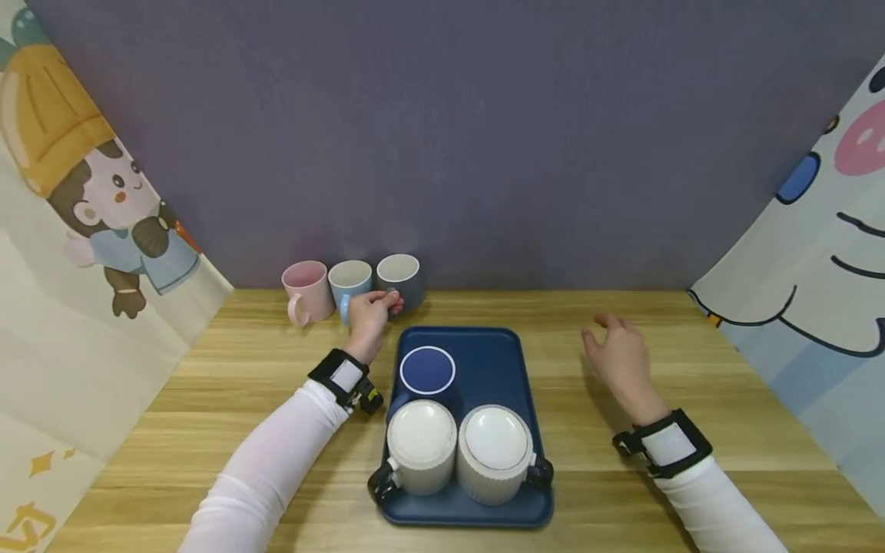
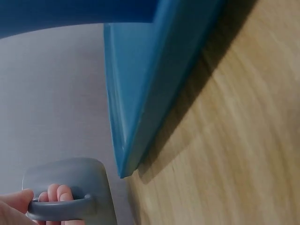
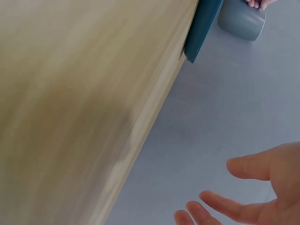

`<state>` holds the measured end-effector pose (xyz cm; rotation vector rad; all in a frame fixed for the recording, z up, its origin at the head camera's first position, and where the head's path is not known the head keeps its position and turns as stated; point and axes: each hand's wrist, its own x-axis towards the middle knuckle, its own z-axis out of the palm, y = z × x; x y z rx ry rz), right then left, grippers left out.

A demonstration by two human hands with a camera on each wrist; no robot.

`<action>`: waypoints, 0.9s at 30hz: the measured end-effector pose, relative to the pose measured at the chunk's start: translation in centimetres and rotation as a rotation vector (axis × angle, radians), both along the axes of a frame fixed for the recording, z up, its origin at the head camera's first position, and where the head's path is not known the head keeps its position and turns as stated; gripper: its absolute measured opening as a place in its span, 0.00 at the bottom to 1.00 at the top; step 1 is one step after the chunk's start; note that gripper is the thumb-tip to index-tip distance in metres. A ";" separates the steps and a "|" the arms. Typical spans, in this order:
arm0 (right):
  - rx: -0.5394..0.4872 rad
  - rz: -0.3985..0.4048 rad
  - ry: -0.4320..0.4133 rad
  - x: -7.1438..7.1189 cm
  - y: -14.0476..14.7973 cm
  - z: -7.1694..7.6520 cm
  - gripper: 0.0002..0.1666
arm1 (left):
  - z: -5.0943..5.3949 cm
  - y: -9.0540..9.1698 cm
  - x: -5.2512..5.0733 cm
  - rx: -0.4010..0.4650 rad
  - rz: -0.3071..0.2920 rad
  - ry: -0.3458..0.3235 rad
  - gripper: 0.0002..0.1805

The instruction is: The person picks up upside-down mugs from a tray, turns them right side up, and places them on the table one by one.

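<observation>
A grey mug [image 1: 411, 287] with a pale inside stands upright by the back wall, at the right end of a row of three. My left hand [image 1: 368, 319] grips its handle [image 2: 58, 210], the fingers curled through the loop in the left wrist view. Left of it stand a light blue mug [image 1: 351, 279], partly behind the hand, and a pink mug [image 1: 314, 296]. My right hand [image 1: 618, 361] hovers over the right side of the table, holding nothing, fingers loosely bent and spread in the right wrist view.
A dark blue tray [image 1: 487, 353] lies at the middle of the wooden table [image 1: 594, 499]. On it a navy mug [image 1: 427, 371] and two ribbed, pale mugs [image 1: 422, 438] with black handles stand upside down. A grey-purple wall [image 1: 484, 153] closes off the back.
</observation>
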<state>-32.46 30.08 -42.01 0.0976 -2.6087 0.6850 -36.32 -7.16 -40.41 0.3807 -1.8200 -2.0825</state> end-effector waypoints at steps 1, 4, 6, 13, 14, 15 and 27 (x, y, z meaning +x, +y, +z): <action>0.002 -0.003 -0.004 0.1 0.2 0.0 0.24 | 0.0 0.0 0.0 0.001 0.002 -0.001 0.06; 0.006 -0.016 -0.009 0.2 0.6 0.0 0.24 | -0.3 0.0 -0.2 0.002 0.005 -0.005 0.06; 0.005 -0.022 -0.006 0.3 0.9 0.0 0.24 | -0.4 -0.1 -0.2 0.008 0.006 -0.008 0.05; 0.004 -0.033 -0.009 0.3 1.5 0.0 0.24 | -0.8 -0.2 -0.4 0.039 0.016 0.004 0.05; 0.005 -0.035 -0.009 0.3 1.5 -0.1 0.24 | -0.9 -0.3 -0.5 0.039 0.016 0.006 0.05; 0.005 -0.039 -0.008 0.3 1.5 -0.1 0.24 | -0.9 -0.3 -0.5 0.042 0.016 0.007 0.05; 0.004 -0.072 -0.005 0.2 1.6 -0.1 0.24 | -1.6 -0.6 -1.1 0.036 0.016 -0.016 0.06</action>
